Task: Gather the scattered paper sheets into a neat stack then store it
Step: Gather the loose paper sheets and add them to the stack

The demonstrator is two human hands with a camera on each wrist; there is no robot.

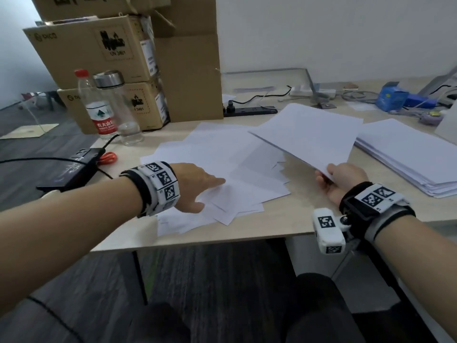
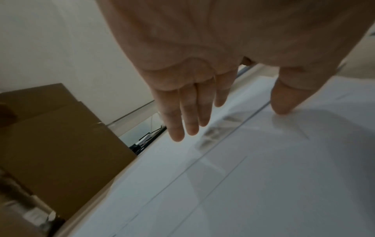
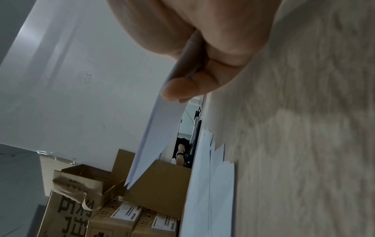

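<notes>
White paper sheets (image 1: pixel 222 169) lie fanned and overlapping across the middle of the wooden desk (image 1: pixel 296 214). My left hand (image 1: pixel 197 184) hovers low over their near-left part, fingers (image 2: pixel 182 115) straight and spread, the thumb tip touching a sheet (image 2: pixel 263 160). My right hand (image 1: pixel 338 179) pinches the near corner of a thin bundle of held sheets (image 1: pixel 311 134), lifted off the desk and tilted up toward the back; the pinch on the held sheets (image 3: pixel 162 128) shows in the right wrist view. A neat thick paper stack (image 1: pixel 410 157) lies at the right.
Cardboard boxes (image 1: pixel 118 58) are piled at the back left, with a water bottle (image 1: pixel 99 107) and a clear flask (image 1: pixel 121 107) in front. A black device (image 1: pixel 74 169) with cables sits at the left edge. A power strip (image 1: pixel 249 111), blue box (image 1: pixel 393 95) and wires line the back.
</notes>
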